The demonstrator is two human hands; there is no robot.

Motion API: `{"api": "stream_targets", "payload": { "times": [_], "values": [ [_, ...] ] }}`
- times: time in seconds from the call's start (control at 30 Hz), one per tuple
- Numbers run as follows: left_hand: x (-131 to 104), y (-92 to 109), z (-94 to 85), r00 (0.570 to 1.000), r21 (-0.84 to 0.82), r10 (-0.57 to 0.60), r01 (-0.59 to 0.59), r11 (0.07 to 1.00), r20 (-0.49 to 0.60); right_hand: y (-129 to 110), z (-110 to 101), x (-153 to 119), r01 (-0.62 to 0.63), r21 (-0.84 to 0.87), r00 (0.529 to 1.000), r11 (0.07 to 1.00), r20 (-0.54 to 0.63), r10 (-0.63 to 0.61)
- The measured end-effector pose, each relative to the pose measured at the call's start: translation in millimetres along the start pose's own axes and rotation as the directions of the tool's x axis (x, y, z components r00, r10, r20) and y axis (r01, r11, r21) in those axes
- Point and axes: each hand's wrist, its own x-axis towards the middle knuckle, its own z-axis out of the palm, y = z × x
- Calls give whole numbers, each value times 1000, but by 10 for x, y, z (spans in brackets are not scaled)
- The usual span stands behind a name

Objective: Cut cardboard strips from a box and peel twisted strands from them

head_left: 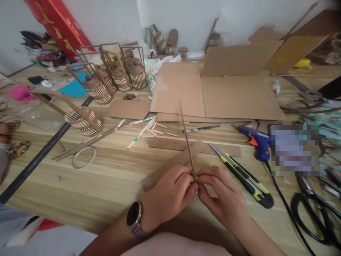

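Near the table's front edge, my left hand (pixel 170 192) and my right hand (pixel 223 195) meet, fingertips pinched on the lower end of a thin brown cardboard strip (pixel 188 145). It stands edge-on to me and points away, its corrugated edge showing. The very end between the fingers is hidden. Under and behind my left hand lies a wider cardboard strip (pixel 165 164), with another cardboard strip (pixel 223 148) crossing behind it. To the right of my right hand is a yellow and black utility knife (pixel 242 174), its blade out.
A blue glue gun (pixel 257 137) and black scissors (pixel 310 209) lie to the right. Small lidded baskets (pixel 121 78) with tall handles and a handled basket (pixel 84 121) stand left. Loose sticks (pixel 153 129), a pen (pixel 202 128) and a large cardboard sheet (pixel 181 89) lie beyond. Another person's hand (pixel 4 131) shows far left.
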Motion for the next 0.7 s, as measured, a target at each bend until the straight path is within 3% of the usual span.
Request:
{"api": "stream_targets", "payload": {
  "times": [0.43, 0.7],
  "values": [
    [6, 6, -15, 997, 44, 83, -83, 996, 2, -28, -84, 82, -11, 127, 998, 992, 58, 4],
    [-16, -18, 7, 995, -39, 49, -53, 998, -93, 9, -94, 83, 35, 176, 998, 984, 44, -43]
  ]
}}
